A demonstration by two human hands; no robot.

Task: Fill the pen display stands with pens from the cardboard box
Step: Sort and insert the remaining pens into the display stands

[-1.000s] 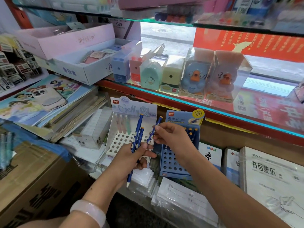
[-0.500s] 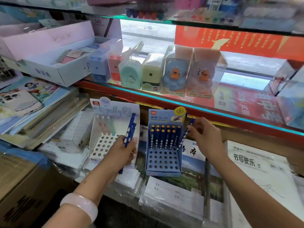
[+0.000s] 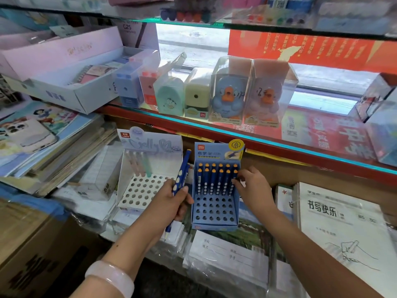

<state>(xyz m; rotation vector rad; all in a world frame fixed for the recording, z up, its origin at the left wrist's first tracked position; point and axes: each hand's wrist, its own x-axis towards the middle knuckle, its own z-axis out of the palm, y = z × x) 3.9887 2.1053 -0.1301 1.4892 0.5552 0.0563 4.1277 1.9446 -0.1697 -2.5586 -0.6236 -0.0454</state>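
Right hand (image 3: 251,186) pinches a dark-blue orange-capped pen (image 3: 233,179), upright over the blue cardboard stand (image 3: 214,224); empty holes lie just below. Left hand (image 3: 171,203) clutches spare pens (image 3: 181,175).

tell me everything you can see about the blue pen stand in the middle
The blue pen stand looks like printed cardboard: a tall back card with white lettering and a round yellow badge, side walls, and a sloped base punched with rows of round holes. Its two back rows hold upright dark blue pens with orange tips and pale dots; the front rows are empty. It sits on wrapped notebooks under the glass shelf, beside a white stand. The right hand touches the rightmost pen; the left hand holds spare pens beside it.
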